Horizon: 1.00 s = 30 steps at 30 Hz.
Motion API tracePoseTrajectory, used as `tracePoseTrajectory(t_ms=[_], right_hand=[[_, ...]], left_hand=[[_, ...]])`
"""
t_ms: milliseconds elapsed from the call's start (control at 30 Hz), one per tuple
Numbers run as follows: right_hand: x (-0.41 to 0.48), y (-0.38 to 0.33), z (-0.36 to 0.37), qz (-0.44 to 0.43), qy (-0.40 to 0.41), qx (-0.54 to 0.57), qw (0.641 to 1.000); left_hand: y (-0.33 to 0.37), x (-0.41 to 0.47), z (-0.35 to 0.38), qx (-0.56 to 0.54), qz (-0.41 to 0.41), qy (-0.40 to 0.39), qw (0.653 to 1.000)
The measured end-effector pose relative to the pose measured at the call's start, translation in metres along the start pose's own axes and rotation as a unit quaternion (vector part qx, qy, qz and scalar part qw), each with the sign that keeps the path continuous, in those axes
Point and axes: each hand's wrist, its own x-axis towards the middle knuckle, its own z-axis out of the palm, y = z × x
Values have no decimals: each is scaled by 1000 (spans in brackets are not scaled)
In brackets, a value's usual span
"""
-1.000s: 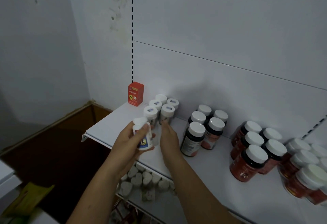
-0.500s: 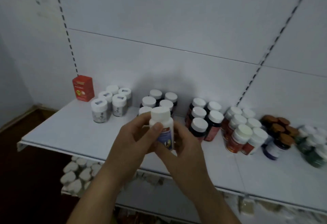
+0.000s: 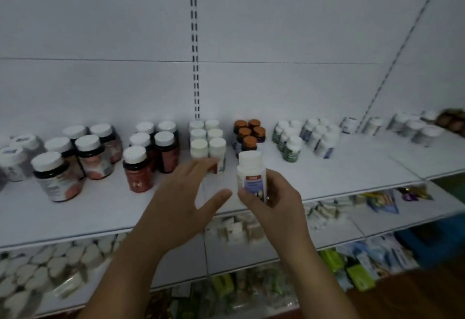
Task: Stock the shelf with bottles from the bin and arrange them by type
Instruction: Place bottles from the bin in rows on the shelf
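We are gripping the white-capped, purple-labelled plastic bottle (image 3: 250, 167) in our right hand (image 3: 276, 202) above the front of the white shelf (image 3: 352, 167). Our left hand (image 3: 181, 202) is holding its fingers (image 3: 196, 170) wide, empty. Matching labels before placing seems wise.

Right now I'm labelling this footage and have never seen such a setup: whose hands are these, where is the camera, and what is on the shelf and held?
The one picture comes from a camera worn on a person's head, looking forward and down, so both bare arms are the wearer's own. The right hand grips an upright small white plastic bottle with a blue label, in front of the long white shelf. The left hand is open beside it, holding nothing. On the shelf bottles stand grouped: dark white-capped bottles with red labels, all-white bottles, dark orange-capped bottles, and more white-capped ones to the right. The lower shelves hold packets too blurred to name.
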Motion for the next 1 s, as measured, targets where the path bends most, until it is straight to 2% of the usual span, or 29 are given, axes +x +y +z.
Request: tracePoseTrajectory(t_ms=[133, 300, 533, 767, 1000], right_hand=[[-16, 18, -94, 22, 72, -1, 997], [-38, 39, -198, 30, 145, -7, 989], [-56, 58, -297, 48, 223, -22, 973], [-39, 81, -368, 71, 270, -41, 959], [28, 113, -415, 77, 279, -78, 954]], left_hand=[[61, 22, 54, 41, 28, -20, 999], [142, 48, 121, 37, 73, -45, 996], [232, 83, 206, 11, 141, -108, 984], [281, 130, 279, -23, 181, -142, 973], [289, 202, 333, -33, 189, -143, 971]])
